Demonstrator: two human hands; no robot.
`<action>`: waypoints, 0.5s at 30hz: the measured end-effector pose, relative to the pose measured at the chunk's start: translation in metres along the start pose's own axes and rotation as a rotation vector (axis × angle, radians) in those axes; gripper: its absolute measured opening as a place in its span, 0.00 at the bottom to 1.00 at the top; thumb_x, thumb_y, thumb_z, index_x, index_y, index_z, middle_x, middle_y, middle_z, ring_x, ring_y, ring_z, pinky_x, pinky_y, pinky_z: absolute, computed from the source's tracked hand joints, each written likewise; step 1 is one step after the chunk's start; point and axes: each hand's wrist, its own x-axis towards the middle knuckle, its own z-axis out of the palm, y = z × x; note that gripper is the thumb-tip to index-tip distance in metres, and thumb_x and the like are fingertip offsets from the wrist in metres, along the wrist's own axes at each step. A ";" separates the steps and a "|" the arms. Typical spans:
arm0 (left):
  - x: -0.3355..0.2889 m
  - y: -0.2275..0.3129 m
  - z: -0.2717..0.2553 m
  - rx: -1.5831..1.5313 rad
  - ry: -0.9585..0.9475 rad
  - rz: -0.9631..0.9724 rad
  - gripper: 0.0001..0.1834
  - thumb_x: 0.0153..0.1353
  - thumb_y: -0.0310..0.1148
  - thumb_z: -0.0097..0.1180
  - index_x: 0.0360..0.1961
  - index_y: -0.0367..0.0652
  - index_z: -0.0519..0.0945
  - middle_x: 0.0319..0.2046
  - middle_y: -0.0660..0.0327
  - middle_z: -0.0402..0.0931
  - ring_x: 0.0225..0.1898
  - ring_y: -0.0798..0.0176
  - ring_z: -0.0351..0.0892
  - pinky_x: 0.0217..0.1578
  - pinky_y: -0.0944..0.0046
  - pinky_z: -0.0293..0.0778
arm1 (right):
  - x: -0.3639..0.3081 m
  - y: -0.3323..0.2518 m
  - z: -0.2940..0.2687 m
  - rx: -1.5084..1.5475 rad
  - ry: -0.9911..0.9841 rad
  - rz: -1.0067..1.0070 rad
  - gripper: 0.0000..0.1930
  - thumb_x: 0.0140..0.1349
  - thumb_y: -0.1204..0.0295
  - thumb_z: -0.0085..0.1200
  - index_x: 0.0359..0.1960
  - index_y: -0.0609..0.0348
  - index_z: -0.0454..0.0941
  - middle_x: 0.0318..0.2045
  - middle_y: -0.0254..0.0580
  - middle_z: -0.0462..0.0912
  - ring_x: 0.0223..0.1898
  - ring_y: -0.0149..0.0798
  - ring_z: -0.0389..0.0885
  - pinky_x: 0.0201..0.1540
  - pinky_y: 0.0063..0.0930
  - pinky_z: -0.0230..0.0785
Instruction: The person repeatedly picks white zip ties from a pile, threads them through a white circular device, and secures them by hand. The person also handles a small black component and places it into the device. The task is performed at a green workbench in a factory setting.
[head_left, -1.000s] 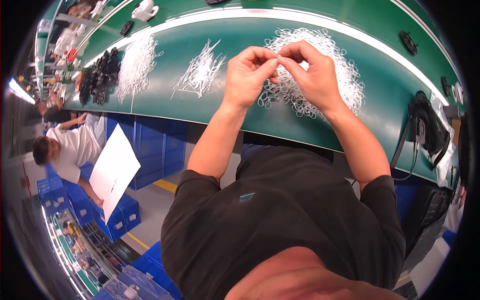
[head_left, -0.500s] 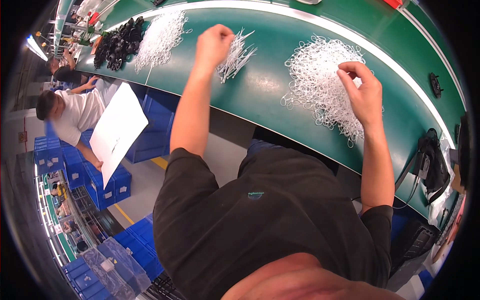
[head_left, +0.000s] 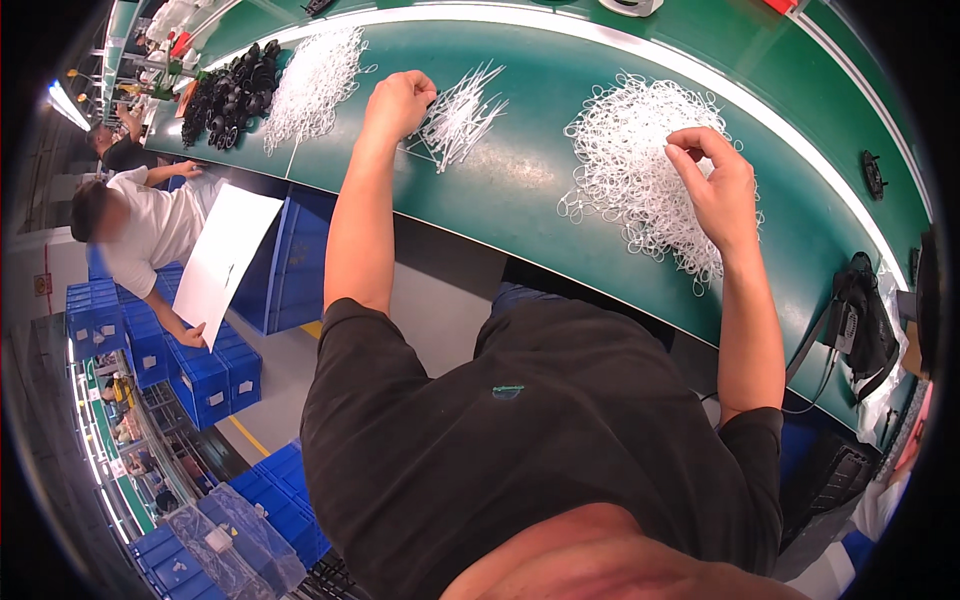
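My left hand (head_left: 402, 102) is closed in a pinch at the left side of a small pile of straight white strips (head_left: 462, 118) that look like cable ties. What it holds, if anything, I cannot make out. Over the right part of a large heap of white looped ties (head_left: 630, 150) hovers my right hand (head_left: 722, 185), thumb and forefinger tips close together. Anything between those tips is too small to see. Both piles lie on a green table (head_left: 510, 215).
Further left are another heap of white loops (head_left: 318, 85) and a pile of black parts (head_left: 235, 95). A co-worker (head_left: 150, 225) holds a white sheet (head_left: 225, 255) beside blue crates (head_left: 215, 375). A black bag (head_left: 865, 325) lies at the table's right end.
My left hand has moved left and slightly nearer, off the pile of straight strips to its side. My right hand has barely shifted. The co-worker's white sheet has moved left and tilted.
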 end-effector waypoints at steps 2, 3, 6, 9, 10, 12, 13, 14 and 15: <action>0.000 -0.001 0.001 -0.015 -0.011 -0.001 0.06 0.55 0.33 0.64 0.33 0.46 0.86 0.30 0.57 0.84 0.35 0.54 0.84 0.39 0.56 0.77 | 0.000 0.000 0.001 0.002 -0.003 0.009 0.06 0.60 0.74 0.61 0.37 0.63 0.82 0.32 0.40 0.85 0.32 0.33 0.80 0.40 0.27 0.73; 0.000 -0.001 0.002 -0.018 -0.028 -0.004 0.06 0.55 0.33 0.64 0.33 0.45 0.86 0.30 0.56 0.85 0.35 0.54 0.84 0.40 0.56 0.77 | 0.001 -0.002 0.001 0.000 -0.004 0.013 0.06 0.60 0.74 0.61 0.37 0.63 0.82 0.32 0.40 0.85 0.32 0.33 0.80 0.40 0.27 0.73; -0.001 0.002 0.002 0.001 -0.045 0.002 0.05 0.56 0.32 0.63 0.32 0.44 0.85 0.31 0.56 0.84 0.36 0.51 0.84 0.40 0.54 0.77 | 0.000 -0.005 0.003 0.008 -0.012 0.019 0.06 0.60 0.74 0.61 0.37 0.63 0.82 0.32 0.40 0.84 0.32 0.33 0.81 0.40 0.27 0.73; -0.001 -0.003 0.007 0.082 -0.023 0.076 0.04 0.57 0.30 0.61 0.33 0.42 0.82 0.33 0.54 0.83 0.37 0.46 0.83 0.39 0.51 0.77 | 0.000 -0.007 0.004 0.000 -0.022 -0.015 0.06 0.60 0.75 0.61 0.36 0.63 0.81 0.32 0.41 0.84 0.32 0.34 0.81 0.40 0.28 0.73; 0.000 -0.005 0.008 0.117 -0.011 0.110 0.04 0.57 0.29 0.60 0.34 0.42 0.81 0.34 0.53 0.83 0.37 0.45 0.83 0.39 0.49 0.76 | 0.000 -0.008 0.004 -0.006 -0.025 -0.032 0.06 0.60 0.75 0.61 0.36 0.63 0.81 0.32 0.41 0.84 0.32 0.35 0.81 0.39 0.28 0.73; -0.002 -0.001 0.003 0.189 0.043 0.114 0.05 0.57 0.27 0.58 0.35 0.41 0.79 0.36 0.52 0.82 0.39 0.42 0.82 0.39 0.46 0.76 | 0.000 -0.011 0.003 -0.004 -0.031 -0.063 0.06 0.59 0.75 0.61 0.36 0.63 0.81 0.32 0.41 0.84 0.32 0.36 0.81 0.39 0.29 0.73; -0.005 0.001 0.000 0.224 0.071 0.114 0.05 0.58 0.26 0.57 0.36 0.41 0.77 0.36 0.51 0.81 0.40 0.41 0.81 0.40 0.45 0.75 | 0.000 -0.012 0.001 -0.002 -0.035 -0.079 0.06 0.59 0.75 0.61 0.35 0.64 0.81 0.32 0.41 0.83 0.31 0.36 0.81 0.39 0.29 0.73; -0.007 0.006 -0.005 0.267 0.083 0.100 0.05 0.58 0.25 0.56 0.36 0.41 0.77 0.37 0.50 0.81 0.40 0.40 0.81 0.40 0.44 0.75 | 0.000 -0.008 0.001 -0.012 -0.042 -0.097 0.06 0.59 0.75 0.61 0.36 0.63 0.80 0.32 0.41 0.83 0.31 0.37 0.81 0.38 0.30 0.73; -0.009 0.012 -0.011 0.309 0.096 0.086 0.05 0.58 0.25 0.56 0.37 0.41 0.76 0.37 0.50 0.81 0.40 0.40 0.81 0.40 0.44 0.75 | 0.000 -0.009 0.001 -0.013 -0.037 -0.097 0.06 0.59 0.75 0.61 0.36 0.63 0.80 0.32 0.41 0.83 0.31 0.37 0.81 0.38 0.30 0.73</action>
